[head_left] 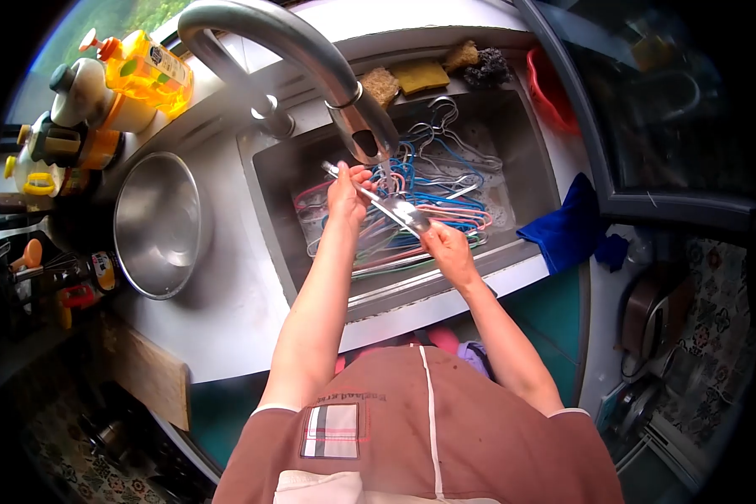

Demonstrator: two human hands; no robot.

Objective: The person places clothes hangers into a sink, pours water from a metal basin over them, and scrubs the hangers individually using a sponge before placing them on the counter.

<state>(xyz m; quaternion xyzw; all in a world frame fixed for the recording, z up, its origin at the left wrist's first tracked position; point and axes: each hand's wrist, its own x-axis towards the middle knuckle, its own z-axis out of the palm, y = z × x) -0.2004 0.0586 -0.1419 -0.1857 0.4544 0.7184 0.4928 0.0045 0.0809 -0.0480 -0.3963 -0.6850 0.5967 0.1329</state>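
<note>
My left hand [349, 195] is closed on the upper left part of a long, shiny silver piece [405, 213]. My right hand [450, 252] grips its broader right end. The piece slants down to the right over the sink, under the faucet [373, 139], where a thin stream of water falls. Its exact kind is hard to make out; it may be a hanger. Beneath my hands, a heap of wire hangers [454, 210] in blue, pink, green and silver lies in the sink [286, 252]. Silver hooks bunch at the back of the heap.
Left of the sink stands a large steel bowl [161, 225]. Bottles, including an orange soap bottle [153, 74], line the left side. Sponges [420, 76] sit behind the sink. A red basin [550, 91] and a blue cloth [567, 225] are at the right, near an open window frame [680, 207].
</note>
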